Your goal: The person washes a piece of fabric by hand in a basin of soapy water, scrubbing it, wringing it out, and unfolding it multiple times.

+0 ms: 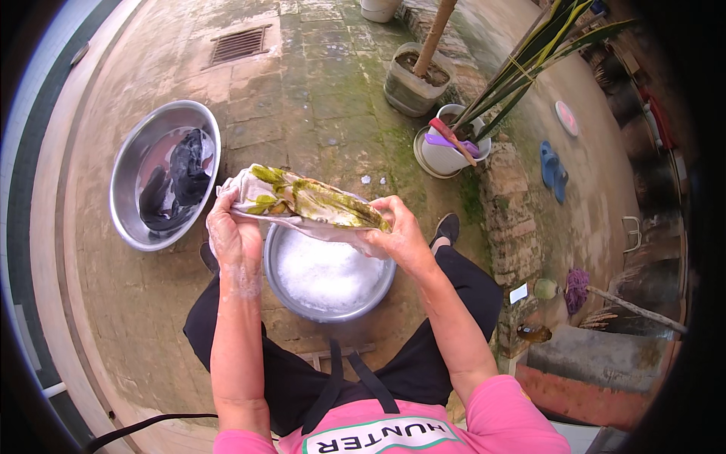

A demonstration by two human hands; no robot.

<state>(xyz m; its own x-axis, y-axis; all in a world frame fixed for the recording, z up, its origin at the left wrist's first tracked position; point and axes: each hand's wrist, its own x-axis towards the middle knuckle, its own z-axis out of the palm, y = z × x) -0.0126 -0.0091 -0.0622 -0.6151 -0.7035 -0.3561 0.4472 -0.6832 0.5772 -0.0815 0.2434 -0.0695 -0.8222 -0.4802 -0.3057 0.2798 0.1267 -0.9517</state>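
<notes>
A wet cloth with a green and yellow print on pale fabric (317, 201) is stretched between my hands, above a metal basin (273, 284) full of white suds. My left hand (235, 230) grips the cloth's left end, with foam on the wrist. At the other end, my right hand (400, 230) has its fingers closed round the fabric. To the left, a larger metal basin (122, 187) holds dark wet cloth (190, 170) in water.
Potted plants, one in a white pot (445, 156) with a red-handled brush (451, 136), stand by a low brick edging (510, 210). Blue slippers (553, 170), a mop (577, 290) and a brown bottle (534, 332) lie right. A floor drain (239, 45) is ahead.
</notes>
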